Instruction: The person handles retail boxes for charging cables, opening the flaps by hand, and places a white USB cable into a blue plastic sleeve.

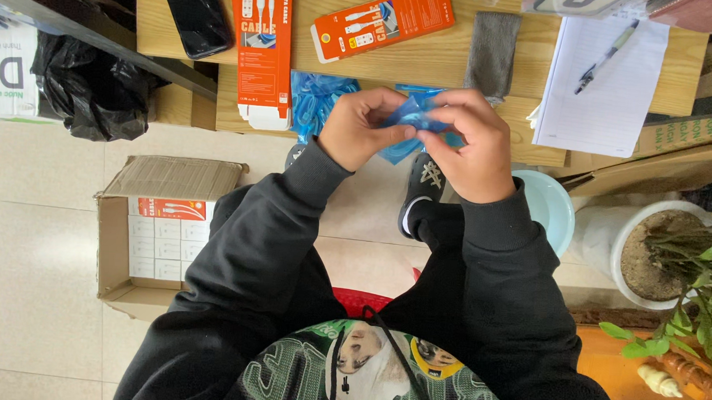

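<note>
**Both hands working a blue plastic bag at the tabletop edge**

The left hand (366,131) and the right hand (468,145) are meeting over the front edge of the wooden tabletop (430,60), and the fingers of both are pinching shut on a small blue plastic bag (415,113) held between them. More blue bags (319,99) are lying on the tabletop just behind the hands. An open orange box (264,46) is sitting beside them, a second orange box (382,20) lying further back. A cardboard carton (161,229) is standing on the floor to the left.
</note>
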